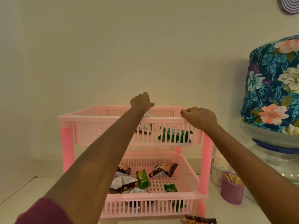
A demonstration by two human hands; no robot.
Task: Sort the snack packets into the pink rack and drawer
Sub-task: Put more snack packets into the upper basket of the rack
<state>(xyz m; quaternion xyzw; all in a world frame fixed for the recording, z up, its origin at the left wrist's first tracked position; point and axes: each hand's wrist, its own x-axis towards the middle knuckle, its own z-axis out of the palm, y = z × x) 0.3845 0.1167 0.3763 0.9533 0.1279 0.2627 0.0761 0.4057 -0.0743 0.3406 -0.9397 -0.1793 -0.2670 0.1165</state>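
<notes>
A pink two-tier rack point(205, 167) stands on the white counter. My left hand point(141, 101) reaches over the top basket point(100, 120) with its fingers closed near the back rim; what it holds, if anything, is hidden. My right hand point(199, 118) grips the top basket's front rim. A green packet point(175, 135) and a white-and-dark packet point(145, 127) lie in the top basket. The lower basket point(182, 180) holds several packets: brown ones point(163, 169), green ones point(142, 178) and silver ones point(123, 181). One brown packet point(200, 220) lies on the counter in front of the rack.
A water dispenser bottle under a blue floral cover point(273, 84) stands at the right. A purple cup of toothpicks point(232, 188) and a white jar with stacked cups point(219, 165) sit beside the rack's right leg. The wall is close behind.
</notes>
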